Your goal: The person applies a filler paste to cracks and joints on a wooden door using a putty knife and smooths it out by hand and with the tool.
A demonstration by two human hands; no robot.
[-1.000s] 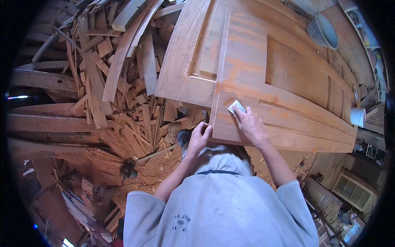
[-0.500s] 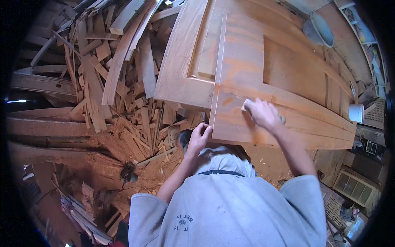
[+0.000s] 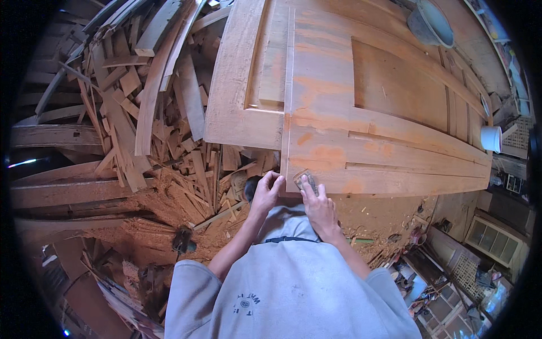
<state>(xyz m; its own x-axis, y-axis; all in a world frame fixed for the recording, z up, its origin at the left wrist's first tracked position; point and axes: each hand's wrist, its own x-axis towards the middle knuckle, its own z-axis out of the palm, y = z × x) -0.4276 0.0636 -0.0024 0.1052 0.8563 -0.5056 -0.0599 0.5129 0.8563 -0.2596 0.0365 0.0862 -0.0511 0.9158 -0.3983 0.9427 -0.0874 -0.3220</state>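
Right hand [image 3: 322,212] has the small hand block [image 3: 312,182] gripped, thumb and fingers closed round it, at the near edge of the panelled door [image 3: 322,62], close to its near left corner. Block looks light, stiff and dry, probably a bit gritty; hard to break. Hold it by its two long sides, fingertips kept clear of the underside. Can't tell from here if its face is flat on the wood. Door lies face up, ahead of both hands and running off to the right; reads as stiff and heavy, dusty enough to slip under dry fingers. Edges and corners are the place to grab, not the thin recessed panels. Left hand [image 3: 267,194] is just left of that corner, thumb and forefinger nearly together; can't tell if they pinch the edge or only sit beside it. Second door [image 3: 226,121] sticks out to the left, seemingly underneath. White tub [image 3: 491,139] at the far right end, grey bucket [image 3: 430,24] beyond, offcut pile [image 3: 127,85] left.
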